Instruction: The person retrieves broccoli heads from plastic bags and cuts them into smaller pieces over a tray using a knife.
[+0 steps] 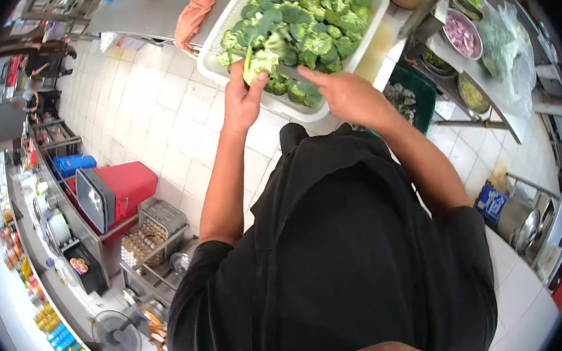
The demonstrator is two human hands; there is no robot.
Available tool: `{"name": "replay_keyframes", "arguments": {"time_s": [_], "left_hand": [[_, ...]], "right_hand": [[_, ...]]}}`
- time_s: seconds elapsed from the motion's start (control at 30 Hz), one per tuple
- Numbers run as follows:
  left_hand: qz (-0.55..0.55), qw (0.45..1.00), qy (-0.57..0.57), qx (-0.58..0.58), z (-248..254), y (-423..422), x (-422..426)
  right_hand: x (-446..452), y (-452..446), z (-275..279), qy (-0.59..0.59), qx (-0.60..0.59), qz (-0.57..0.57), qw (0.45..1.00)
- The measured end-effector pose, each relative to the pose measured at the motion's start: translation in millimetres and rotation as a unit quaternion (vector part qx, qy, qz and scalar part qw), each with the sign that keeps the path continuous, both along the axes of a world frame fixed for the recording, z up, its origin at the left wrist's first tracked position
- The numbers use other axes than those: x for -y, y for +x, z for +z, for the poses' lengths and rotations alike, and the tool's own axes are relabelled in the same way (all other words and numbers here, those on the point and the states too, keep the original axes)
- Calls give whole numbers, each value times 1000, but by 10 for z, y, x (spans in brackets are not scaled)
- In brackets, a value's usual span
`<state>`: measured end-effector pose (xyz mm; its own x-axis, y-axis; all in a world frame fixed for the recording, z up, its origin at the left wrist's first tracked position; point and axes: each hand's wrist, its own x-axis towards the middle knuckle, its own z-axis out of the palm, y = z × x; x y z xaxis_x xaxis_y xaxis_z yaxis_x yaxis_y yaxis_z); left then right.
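My left hand (245, 98) grips a broccoli head (262, 62) by its pale stalk, above the near left part of a white basket. In my right hand (347, 93) is a knife (293, 74), its blade pointing left toward the broccoli stalk. Whether the blade touches the stalk I cannot tell. Beneath both hands, the white basket (209, 67) is heaped with cut broccoli florets (322, 38). My right hand is over the basket's near rim, with its fingers wrapped round the knife handle, which is mostly hidden.
An orange cloth (194, 17) lies on the metal table left of the basket. At right stand a green bin (426, 96), a bowl of sliced purple onion (461, 34) and a plastic bag of greens (503, 42). A red cooler (128, 189) and egg trays (141, 244) are at left.
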<state>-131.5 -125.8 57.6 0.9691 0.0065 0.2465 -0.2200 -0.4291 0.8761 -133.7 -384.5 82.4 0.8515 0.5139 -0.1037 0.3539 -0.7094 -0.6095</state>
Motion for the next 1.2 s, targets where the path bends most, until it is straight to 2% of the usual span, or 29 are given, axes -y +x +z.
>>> {"name": "replay_keyframes", "arguments": {"time_s": [0.03,0.07,0.13,0.2,0.23,0.27,0.37,0.47,0.57,0.63,0.73,0.77,0.8,0.87,0.9,1.0,1.03,1.07,1.13,1.2], "left_hand": [[-11,999,-34,-5,-22,33,-9],[-6,993,-116,15,-36,63,-2],[29,992,-108,55,-80,118,-168],[76,981,-176,-35,-242,107,-510],[90,975,-203,-23,-94,67,-459],[97,974,-206,-20,-52,65,-486],[107,972,-209,3,-22,107,-480],[76,980,-185,-10,19,211,-307],[2,981,-194,12,-13,359,71],[-58,983,-172,17,143,366,462],[-148,988,-23,44,255,398,965],[-174,983,-22,55,317,387,1193],[-196,978,33,57,354,377,1355],[-239,969,64,11,421,339,1709],[-278,958,51,57,389,350,1905],[-354,923,113,96,327,380,2416],[-372,914,158,45,292,382,2512],[-401,896,180,64,201,445,2563],[-397,892,194,96,108,469,2575],[-335,913,191,136,196,484,2426]], "right_hand": [[-7,-7,185,14,-6,-12,1000],[18,-7,418,25,-11,-21,999],[200,-40,540,16,-38,-59,997],[429,-113,529,55,-47,-108,992],[579,-192,482,97,-44,-137,985],[696,-263,445,140,-43,-164,976],[1009,-482,532,255,-161,-280,912],[1182,-657,615,298,-182,-360,865],[1410,-767,530,320,-150,-382,854],[1574,-860,503,320,-121,-404,848],[1773,-1029,568,325,-90,-455,824],[1846,-1090,573,327,-76,-471,816],[1925,-1169,581,325,-68,-485,809],[2061,-1294,582,324,-55,-504,799],[2121,-1345,547,341,-35,-518,784],[2230,-1453,519,332,-16,-565,755],[2247,-1472,551,303,-33,-582,754],[2277,-1492,534,273,-36,-590,759],[2360,-1532,427,284,-47,-575,766],[2448,-1572,285,327,-55,-545,770]]}}
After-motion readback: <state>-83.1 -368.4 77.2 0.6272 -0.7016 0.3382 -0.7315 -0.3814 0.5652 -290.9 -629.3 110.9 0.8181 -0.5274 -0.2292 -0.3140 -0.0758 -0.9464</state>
